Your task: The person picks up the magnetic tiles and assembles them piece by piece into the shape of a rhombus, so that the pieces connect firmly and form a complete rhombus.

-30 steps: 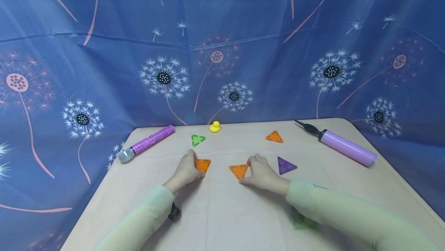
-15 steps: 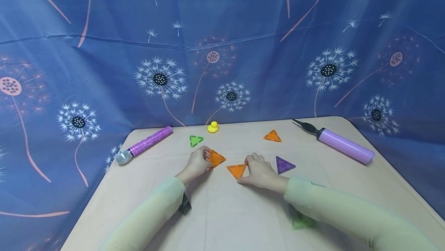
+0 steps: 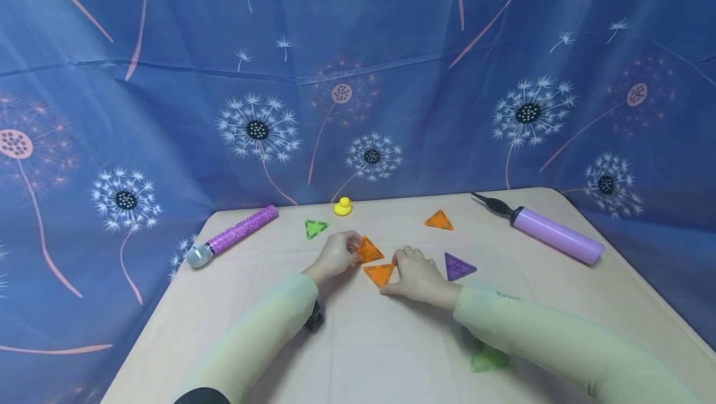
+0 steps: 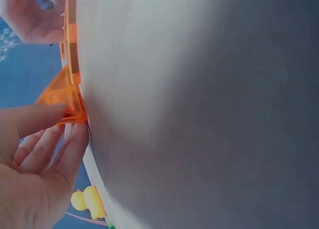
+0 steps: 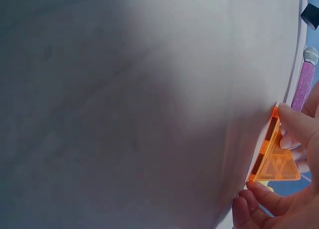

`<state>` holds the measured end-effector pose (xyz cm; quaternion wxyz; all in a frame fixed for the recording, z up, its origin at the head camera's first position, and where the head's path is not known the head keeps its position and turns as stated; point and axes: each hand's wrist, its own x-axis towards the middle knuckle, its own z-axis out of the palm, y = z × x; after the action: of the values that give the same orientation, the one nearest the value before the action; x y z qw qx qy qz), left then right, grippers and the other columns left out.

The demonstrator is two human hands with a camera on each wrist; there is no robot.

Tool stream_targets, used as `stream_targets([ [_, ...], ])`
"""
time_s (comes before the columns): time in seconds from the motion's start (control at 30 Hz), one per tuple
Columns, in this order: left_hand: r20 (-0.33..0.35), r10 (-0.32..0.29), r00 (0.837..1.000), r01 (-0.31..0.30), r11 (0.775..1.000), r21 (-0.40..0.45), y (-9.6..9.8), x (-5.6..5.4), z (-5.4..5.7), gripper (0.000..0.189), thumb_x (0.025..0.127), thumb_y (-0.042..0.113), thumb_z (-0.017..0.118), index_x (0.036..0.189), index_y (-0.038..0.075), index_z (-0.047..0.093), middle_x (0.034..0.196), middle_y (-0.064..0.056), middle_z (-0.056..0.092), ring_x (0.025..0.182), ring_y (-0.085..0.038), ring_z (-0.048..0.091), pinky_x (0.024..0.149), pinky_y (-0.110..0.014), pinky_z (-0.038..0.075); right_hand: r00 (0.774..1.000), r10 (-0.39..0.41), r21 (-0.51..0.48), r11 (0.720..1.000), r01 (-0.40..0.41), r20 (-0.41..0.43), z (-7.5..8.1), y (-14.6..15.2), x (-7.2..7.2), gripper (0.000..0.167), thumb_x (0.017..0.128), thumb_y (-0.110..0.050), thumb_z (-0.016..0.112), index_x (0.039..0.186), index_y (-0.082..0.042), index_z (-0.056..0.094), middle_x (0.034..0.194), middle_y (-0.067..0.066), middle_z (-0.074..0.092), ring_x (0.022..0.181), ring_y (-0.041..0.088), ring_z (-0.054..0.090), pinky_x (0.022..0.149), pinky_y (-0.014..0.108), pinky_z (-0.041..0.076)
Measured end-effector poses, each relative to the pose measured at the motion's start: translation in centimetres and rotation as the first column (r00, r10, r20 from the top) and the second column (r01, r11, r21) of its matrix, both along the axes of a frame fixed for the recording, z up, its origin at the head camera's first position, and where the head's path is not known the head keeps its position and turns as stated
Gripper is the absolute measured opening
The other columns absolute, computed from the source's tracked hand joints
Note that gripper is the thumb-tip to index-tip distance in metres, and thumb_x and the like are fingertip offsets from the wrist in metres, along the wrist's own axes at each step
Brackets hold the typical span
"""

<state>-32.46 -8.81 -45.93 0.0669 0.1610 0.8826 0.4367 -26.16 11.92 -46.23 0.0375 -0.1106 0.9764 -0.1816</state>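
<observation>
Near the middle of the table (image 3: 403,354), the left hand (image 3: 335,255) pinches an orange triangular tile (image 3: 370,252), seemingly tilted, just on the far side of another orange triangle (image 3: 378,274), pinched by the right hand (image 3: 419,276). Joining appears underway; next likely calls for aligning edges.

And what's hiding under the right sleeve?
Part of a green piece peeks out below the right sleeve, beside a dark patch I can't make out. The sleeve covers the rest, so I can't tell the piece's whole shape.
</observation>
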Motion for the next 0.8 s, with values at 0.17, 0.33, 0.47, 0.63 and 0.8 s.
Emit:
stream_targets([
  [0.17,-0.008,-0.018,1.000,0.018,1.000,-0.023,0.7,-0.1,0.2,0.027,0.084,-0.015,0.071,0.104,0.003,0.067,0.098,-0.006,0.068,0.090,-0.021,0.065,0.077,-0.029,0.058,1.000,0.000,-0.008,1.000,0.000,0.002,0.1,-0.1,0.0,0.062,0.071,-0.055,0.088,0.104,-0.012,0.059,0.094,0.000,0.051,0.092,0.023,0.052,0.076,0.045,0.045],
  [0.33,-0.012,-0.053,0.999,0.053,0.998,-0.024,1.2,-0.1,0.2,0.027,0.083,-0.017,0.068,0.102,0.002,0.068,0.096,-0.006,0.068,0.089,-0.020,0.066,0.073,-0.028,0.058,1.000,0.003,-0.012,1.000,-0.003,0.004,0.3,0.0,-0.1,0.066,0.071,-0.055,0.089,0.107,-0.009,0.060,0.094,0.001,0.052,0.092,0.024,0.053,0.077,0.047,0.046],
  [0.47,-0.024,-0.075,0.997,0.074,0.997,-0.036,1.4,0.0,0.1,0.026,0.083,-0.015,0.071,0.100,0.004,0.068,0.093,-0.005,0.069,0.086,-0.019,0.066,0.070,-0.027,0.058,1.000,0.002,-0.013,1.000,-0.002,-0.001,0.4,0.1,-0.2,0.069,0.071,-0.055,0.088,0.111,-0.006,0.060,0.095,0.003,0.053,0.092,0.025,0.054,0.077,0.048,0.048],
  [0.63,-0.024,-0.090,0.996,0.089,0.995,-0.044,1.4,0.2,0.2,0.026,0.084,-0.015,0.070,0.101,0.005,0.069,0.093,-0.004,0.070,0.087,-0.018,0.067,0.070,-0.026,0.058,1.000,0.015,-0.009,1.000,-0.015,-0.014,0.3,0.1,-0.2,0.075,0.072,-0.058,0.087,0.117,-0.005,0.061,0.098,0.003,0.054,0.094,0.025,0.054,0.076,0.049,0.048],
  [0.8,-0.027,-0.098,0.995,0.096,0.993,-0.071,1.6,0.3,0.3,0.023,0.087,-0.013,0.070,0.102,0.006,0.071,0.096,-0.004,0.070,0.087,-0.017,0.066,0.070,-0.026,0.058,0.999,0.036,-0.012,0.999,-0.037,-0.019,0.0,0.3,-0.5,0.074,0.071,-0.059,0.087,0.118,-0.008,0.062,0.099,0.002,0.053,0.094,0.024,0.053,0.076,0.048,0.047],
])
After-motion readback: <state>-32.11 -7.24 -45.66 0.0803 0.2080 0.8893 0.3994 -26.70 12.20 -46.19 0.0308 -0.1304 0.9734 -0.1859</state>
